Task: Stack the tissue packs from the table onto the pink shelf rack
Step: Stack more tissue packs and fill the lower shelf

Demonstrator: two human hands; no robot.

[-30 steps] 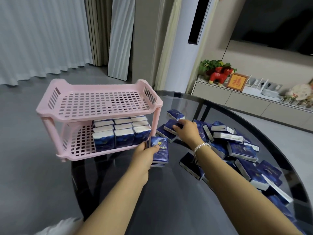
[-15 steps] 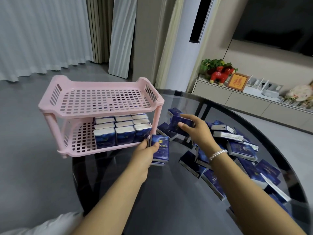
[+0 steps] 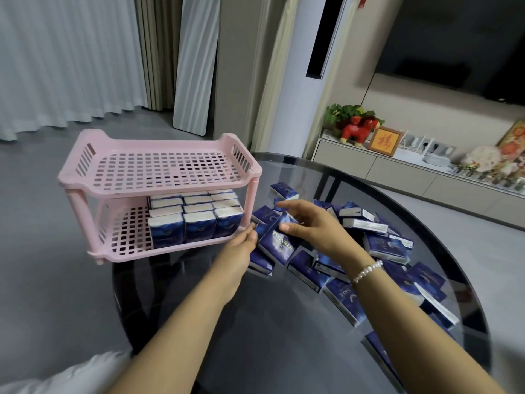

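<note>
Right hand [image 3: 308, 226], thumb pinching tissue pack [image 3: 279, 243], has carried it from loose pile [image 3: 377, 245] to left hand [image 3: 241, 248], which grips small stack [image 3: 260, 261] at bench's left edge beside pink shelf rack [image 3: 159, 191]. Lower tier part filled; top tier bare.

A red toy horse [image 3: 358, 130] and a framed red-and-gold picture [image 3: 385, 142] stand on the far right cabinet [image 3: 397, 169]; white curtains [image 3: 65, 58] hang far left.

Single head view — looks forward-down, close over table [image 3: 284, 322] edge.
</note>
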